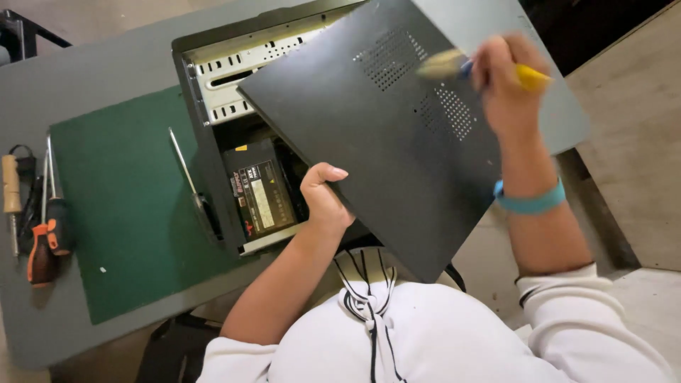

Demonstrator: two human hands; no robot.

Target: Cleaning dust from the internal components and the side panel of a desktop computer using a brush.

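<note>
Lying along the far left of the grey counter, a few hand tools sit side by side, a wooden-handled one and two with orange and black grips, well apart from the work and out of the way of both arms. Next to them a green mat covers the middle of the counter and is mostly bare, with a long thin screwdriver lying at its right edge just beside the case, within easy reach of the left hand. The case lies open side up, so its pale drive cage and the black power supply near its front edge show. The left hand grips the lower left edge of the black side panel, thumb on top and fingers curled under, propping the panel tilted over the case so its face turns toward the person. The right hand, with a blue band on the wrist, has its fingers closed around the yellow handle of a brush, whose bristles lie against the perforated vent holes near the panel's upper part; the brush is blurred. The panel's lower corner points at the person's chest, and its right part overhangs the counter, past which lies open floor.
</note>
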